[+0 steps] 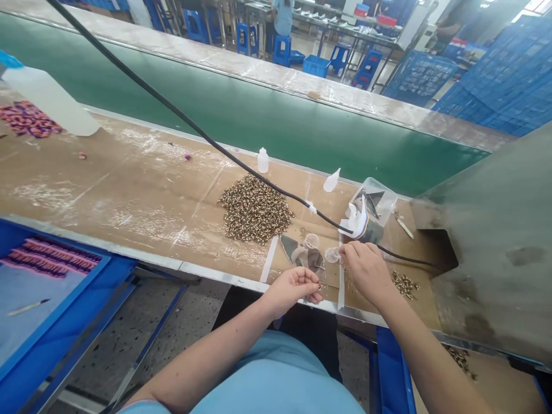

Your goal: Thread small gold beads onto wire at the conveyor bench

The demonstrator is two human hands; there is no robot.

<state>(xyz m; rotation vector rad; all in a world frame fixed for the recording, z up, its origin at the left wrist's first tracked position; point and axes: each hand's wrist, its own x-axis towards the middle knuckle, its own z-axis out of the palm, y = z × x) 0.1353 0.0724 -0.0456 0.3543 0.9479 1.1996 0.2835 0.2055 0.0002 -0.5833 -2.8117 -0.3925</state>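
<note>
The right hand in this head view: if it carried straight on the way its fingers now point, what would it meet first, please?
The right hand would most likely meet the small clear plastic cup just beyond its fingertips, though depth is hard to judge from this view.

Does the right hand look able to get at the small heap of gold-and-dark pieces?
Probably yes: the right hand sits beside the heap, only bare board between; the black cable passes beyond it.
</note>
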